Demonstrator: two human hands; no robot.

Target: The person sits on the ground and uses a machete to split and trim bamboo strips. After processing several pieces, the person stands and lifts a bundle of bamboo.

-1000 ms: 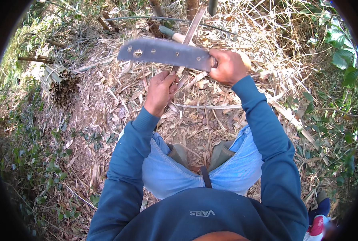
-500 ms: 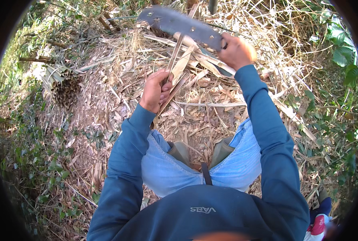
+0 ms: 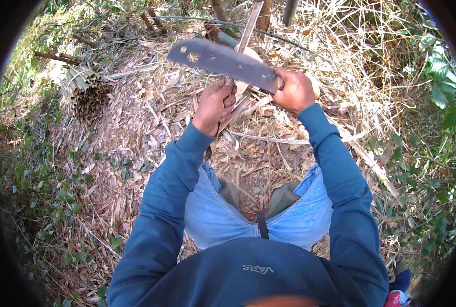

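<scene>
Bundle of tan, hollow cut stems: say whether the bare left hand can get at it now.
Probably not: the left hand grips a thin brown woody strip, and the bundle lies well off to its left, though nothing tall seems in between.

The machete [image 3: 225, 62] crosses over the strip [image 3: 251, 25] — left of these 2, a bundle [image 3: 87, 92] on the ground [image 3: 120, 153].

We see a knife [image 3: 223, 61] of dull metal, mostly smooth. The strip [image 3: 250, 26] looks like bare wood. The top [image 3: 207, 256] is matt cloth, and the jeans [image 3: 304, 220] are cloth too, with creases. The bundle [image 3: 87, 93] looks dry and woody, with rough ends. The ground [image 3: 120, 148] looks rough, all dry, papery bits.
</scene>
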